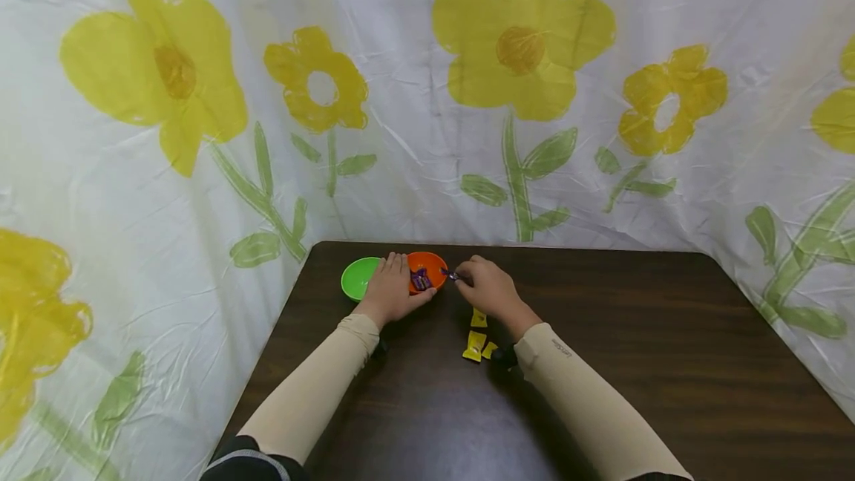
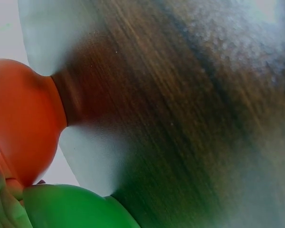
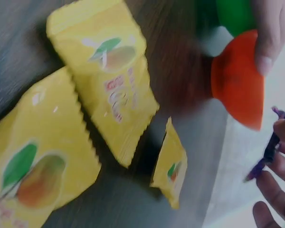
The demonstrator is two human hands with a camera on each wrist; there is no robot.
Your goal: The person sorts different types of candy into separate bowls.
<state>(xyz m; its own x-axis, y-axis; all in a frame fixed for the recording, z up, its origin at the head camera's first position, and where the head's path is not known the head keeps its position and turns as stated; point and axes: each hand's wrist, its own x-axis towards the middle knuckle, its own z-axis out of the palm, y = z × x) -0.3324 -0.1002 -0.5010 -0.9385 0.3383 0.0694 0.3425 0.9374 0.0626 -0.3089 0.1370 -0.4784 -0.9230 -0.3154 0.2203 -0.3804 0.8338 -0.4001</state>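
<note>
My right hand (image 1: pixel 487 288) pinches a purple-wrapped candy (image 3: pixel 269 151) between thumb and fingers, at the right rim of the orange bowl (image 1: pixel 437 264). Inside that bowl lies purple-wrapped candy (image 1: pixel 421 279). My left hand (image 1: pixel 390 289) rests over the place where the orange bowl and the green bowl (image 1: pixel 356 277) meet, its fingers straight and its thumb along the orange bowl's near rim. Both bowls stand side by side on the table, and in the left wrist view their walls touch or overlap.
Several yellow-wrapped candies (image 1: pixel 474 346) with a mango picture lie on the dark wooden table (image 1: pixel 634 332), near and below my right wrist. Behind the table's far edge hangs a white curtain (image 1: pixel 401 95) painted with yellow flowers.
</note>
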